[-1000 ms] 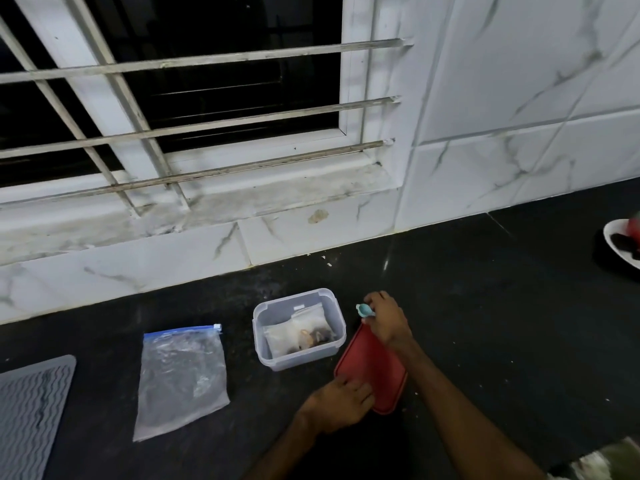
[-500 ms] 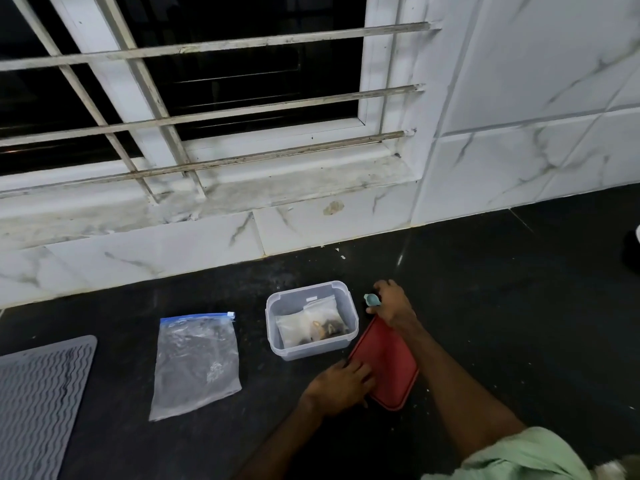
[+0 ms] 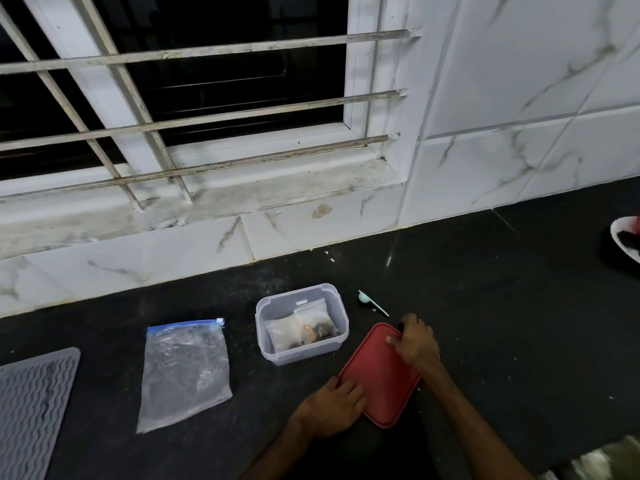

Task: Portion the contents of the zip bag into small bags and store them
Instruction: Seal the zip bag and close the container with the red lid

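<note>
the clear container (image 3: pixel 304 355) stood lidless on the dark counter (image 3: pixel 502 323), its mouth reachable from above, though small bags (image 3: pixel 301 329) covered its floor. just right of it the red lid (image 3: pixel 381 372), held at its edges by the left hand (image 3: pixel 332 407) and right hand (image 3: pixel 415 341), blocked the near-right approach. behind-right of it lay a small scoop (image 3: pixel 364 298). left of it a bare strip ran before the flat zip bag (image 3: pixel 185 372); a grey mat (image 3: pixel 31 403) lay far left. behind it the tiled wall (image 3: pixel 138 265) closed the counter. far right stayed bare up to a white plate (image 3: pixel 620 244).

Right hand (image 3: pixel 414 341) off the teal scoop (image 3: pixel 364 298) (now lying free), shifted onto red lid (image 3: pixel 381 379)
</note>
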The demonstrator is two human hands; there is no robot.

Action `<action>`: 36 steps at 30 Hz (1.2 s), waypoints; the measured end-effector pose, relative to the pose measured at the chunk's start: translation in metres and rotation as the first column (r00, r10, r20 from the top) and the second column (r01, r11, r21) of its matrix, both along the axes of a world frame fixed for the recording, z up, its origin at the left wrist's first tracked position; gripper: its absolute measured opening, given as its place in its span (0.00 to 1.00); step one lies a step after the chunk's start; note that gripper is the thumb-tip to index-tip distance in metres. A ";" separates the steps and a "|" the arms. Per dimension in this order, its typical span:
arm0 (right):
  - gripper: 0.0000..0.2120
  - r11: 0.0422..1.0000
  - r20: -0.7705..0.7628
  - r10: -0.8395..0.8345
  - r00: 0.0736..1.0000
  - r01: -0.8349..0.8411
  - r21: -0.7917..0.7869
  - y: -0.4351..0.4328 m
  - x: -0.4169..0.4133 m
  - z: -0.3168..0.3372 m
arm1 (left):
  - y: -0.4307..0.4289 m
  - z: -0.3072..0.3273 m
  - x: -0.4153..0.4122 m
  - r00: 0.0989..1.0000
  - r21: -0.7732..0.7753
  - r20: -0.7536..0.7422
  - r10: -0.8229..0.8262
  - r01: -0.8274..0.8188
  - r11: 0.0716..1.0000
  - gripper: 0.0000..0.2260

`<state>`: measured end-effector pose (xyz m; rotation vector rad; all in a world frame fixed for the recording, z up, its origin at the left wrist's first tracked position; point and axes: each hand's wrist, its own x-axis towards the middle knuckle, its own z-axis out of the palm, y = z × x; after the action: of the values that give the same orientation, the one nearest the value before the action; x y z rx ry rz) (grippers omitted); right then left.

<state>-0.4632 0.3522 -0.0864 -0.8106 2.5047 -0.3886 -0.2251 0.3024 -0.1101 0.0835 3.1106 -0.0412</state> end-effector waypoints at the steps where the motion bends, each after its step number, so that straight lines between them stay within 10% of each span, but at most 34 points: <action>1: 0.25 1.000 0.025 -0.008 1.000 0.009 -0.007 0.002 -0.002 -0.001 | -0.002 0.000 0.003 1.000 0.016 0.007 -0.010 0.010 1.000 0.11; 9: 0.16 0.997 0.132 0.037 0.991 -0.046 0.063 0.016 -0.002 0.004 | -0.012 0.017 0.014 1.000 0.092 -0.003 -0.016 0.016 0.996 0.18; 13: 0.07 0.975 0.334 -0.085 0.939 0.148 -0.168 0.024 -0.011 0.021 | -0.015 0.037 0.020 0.974 0.170 -0.175 0.142 -0.112 0.979 0.22; 17: 0.15 0.821 0.805 -0.032 0.593 0.474 -0.317 0.020 -0.010 0.070 | -0.029 0.073 0.013 0.767 0.404 -0.434 0.472 -0.303 0.863 0.13; 19: 0.26 0.764 0.838 0.085 0.539 0.504 -0.402 0.012 -0.004 0.093 | -0.038 0.095 0.004 0.582 0.676 -0.395 0.711 -0.340 0.654 0.10; 23: 0.23 0.695 0.593 0.233 0.771 0.295 -0.656 -0.015 0.023 0.116 | -0.060 0.132 0.005 0.218 0.959 -0.170 0.961 -0.187 0.212 0.13; 27: 0.12 0.664 0.421 0.259 0.869 0.156 -0.731 -0.043 0.055 0.101 | -0.078 0.134 0.023 0.113 0.969 0.006 0.994 -0.246 0.022 0.16; 36: 0.17 0.898 -0.033 0.198 0.980 -0.195 -0.394 -0.061 0.102 0.059 | -0.084 0.080 0.057 0.067 0.603 0.074 0.995 -0.798 0.008 0.18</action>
<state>-0.3609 0.2907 -0.0277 -1.2029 2.3361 -0.8419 -0.1679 0.2189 -0.0299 -2.2638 2.5183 0.8983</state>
